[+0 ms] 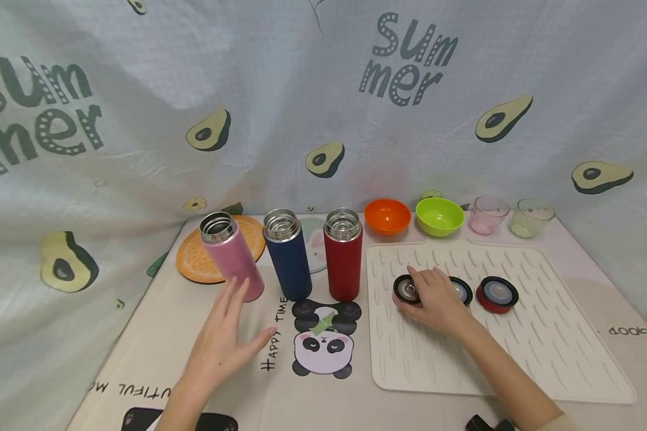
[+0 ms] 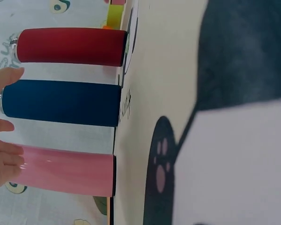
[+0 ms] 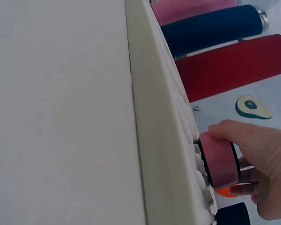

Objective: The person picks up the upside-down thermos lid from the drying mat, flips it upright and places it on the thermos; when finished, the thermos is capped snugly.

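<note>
My right hand grips a pink bottle lid, thumb on one side and fingers on the other, on the ribbed drying mat. Next to it sit a navy lid, partly hidden by that hand, and a red lid, inner side up. On the left stand three lidless insulated bottles: pink, navy and red. My left hand holds nothing, its fingers spread in front of the pink bottle; whether they touch it I cannot tell.
Behind the mat are an orange bowl, a green bowl and two glass cups, one pinkish, one greenish. An orange-slice placemat lies behind the pink bottle. A printed curtain hangs at the back.
</note>
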{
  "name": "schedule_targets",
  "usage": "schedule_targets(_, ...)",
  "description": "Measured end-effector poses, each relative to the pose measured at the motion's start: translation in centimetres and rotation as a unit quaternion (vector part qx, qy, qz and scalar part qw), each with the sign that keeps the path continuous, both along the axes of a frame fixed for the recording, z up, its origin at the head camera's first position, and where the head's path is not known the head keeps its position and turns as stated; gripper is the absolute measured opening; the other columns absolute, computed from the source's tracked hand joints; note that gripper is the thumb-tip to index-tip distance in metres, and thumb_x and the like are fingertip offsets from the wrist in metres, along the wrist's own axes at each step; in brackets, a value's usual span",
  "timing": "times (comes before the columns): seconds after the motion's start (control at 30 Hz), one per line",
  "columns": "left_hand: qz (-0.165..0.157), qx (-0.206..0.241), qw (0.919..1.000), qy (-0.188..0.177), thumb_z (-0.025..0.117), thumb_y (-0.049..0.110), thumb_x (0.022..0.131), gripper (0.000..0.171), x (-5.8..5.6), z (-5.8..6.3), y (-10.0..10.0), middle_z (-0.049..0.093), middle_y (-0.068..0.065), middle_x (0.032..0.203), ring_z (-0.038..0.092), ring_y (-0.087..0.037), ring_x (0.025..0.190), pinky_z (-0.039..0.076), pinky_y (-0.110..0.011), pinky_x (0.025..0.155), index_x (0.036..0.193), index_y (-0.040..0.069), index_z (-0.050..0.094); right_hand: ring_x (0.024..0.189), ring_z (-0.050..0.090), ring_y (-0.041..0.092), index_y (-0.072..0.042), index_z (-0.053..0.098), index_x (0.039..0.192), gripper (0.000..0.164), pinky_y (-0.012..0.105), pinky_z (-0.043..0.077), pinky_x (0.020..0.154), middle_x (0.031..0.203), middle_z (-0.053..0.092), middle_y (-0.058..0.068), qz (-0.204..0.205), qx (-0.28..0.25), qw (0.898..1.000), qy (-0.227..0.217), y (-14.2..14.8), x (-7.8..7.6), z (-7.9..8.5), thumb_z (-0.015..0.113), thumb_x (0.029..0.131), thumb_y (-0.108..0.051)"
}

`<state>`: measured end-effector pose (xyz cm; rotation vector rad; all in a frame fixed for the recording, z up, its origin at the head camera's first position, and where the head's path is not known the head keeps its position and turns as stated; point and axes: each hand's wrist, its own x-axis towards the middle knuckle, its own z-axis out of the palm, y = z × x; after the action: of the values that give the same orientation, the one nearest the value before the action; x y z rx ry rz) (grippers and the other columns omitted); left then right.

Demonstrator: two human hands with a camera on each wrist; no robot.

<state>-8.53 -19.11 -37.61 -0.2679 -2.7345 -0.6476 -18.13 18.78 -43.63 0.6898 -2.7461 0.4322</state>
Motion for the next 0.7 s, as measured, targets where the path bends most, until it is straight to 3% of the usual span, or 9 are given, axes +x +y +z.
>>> schedule_targets(0.1,0.001,-0.001,1.0000,0.003,0.076,0.037,0.071,0.081,0.2,-0.1,0.3,0.034,-0.017,0.142,0.032,-0.035,0.129,0.036,-0.055,0.095,0.137,0.008,0.039,0.103,0.051,0.034,0.007,0.052,0.120,0.068,0.050,0.024,0.102,0.105,0.058,0.018,-0.004,0.000,1.000,0.000,0.0,-0.1,0.0,0.069,0.077,-0.042)
schedule_targets(0.27,-0.012,-0.008,0.9970,0.076,0.075,0.026,0.074,0.055,0.3,-0.5,0.8,0.054,-0.010,0.122,0.052,-0.027,0.112,0.047,-0.047,0.085,0.122,0.009,0.056,0.102,0.052,0.033,0.005,0.056,0.115,0.065,0.048,0.028,0.099,0.105,0.059,0.018,-0.006,-0.009,1.000,0.007,-0.1,0.0,0.0,0.071,0.074,-0.043)
schedule_targets(0.43,-0.035,0.000,0.9929,0.114,0.074,0.020,0.075,0.043,0.0,-0.5,1.4,0.057,-0.007,0.116,0.055,-0.024,0.105,0.049,-0.043,0.081,0.114,0.008,0.061,0.104,0.051,0.033,0.003,0.057,0.117,0.068,0.047,0.030,0.096,0.107,0.060,0.016,-0.004,-0.022,1.000,0.011,-0.6,0.1,0.2,0.072,0.072,-0.046)
schedule_targets(0.57,-0.050,0.008,0.9944,0.093,0.073,0.020,0.076,0.040,0.0,-0.5,2.0,0.058,-0.004,0.114,0.056,-0.021,0.105,0.049,-0.041,0.083,0.112,0.009,0.062,0.099,0.054,0.032,0.000,0.058,0.118,0.067,0.047,0.039,0.088,0.105,0.060,0.014,0.010,-0.042,0.999,0.021,-1.3,0.6,0.6,0.075,0.069,-0.043)
schedule_targets(0.7,-0.082,0.033,0.9958,0.023,0.072,0.020,0.078,0.039,0.1,-0.5,2.9,0.059,0.001,0.113,0.055,-0.015,0.107,0.047,-0.037,0.087,0.115,0.012,0.061,0.095,0.056,0.029,0.000,0.057,0.118,0.068,0.044,0.046,0.082,0.104,0.059,0.012,0.041,-0.063,0.997,0.033,-2.3,1.6,1.5,0.079,0.065,-0.037)
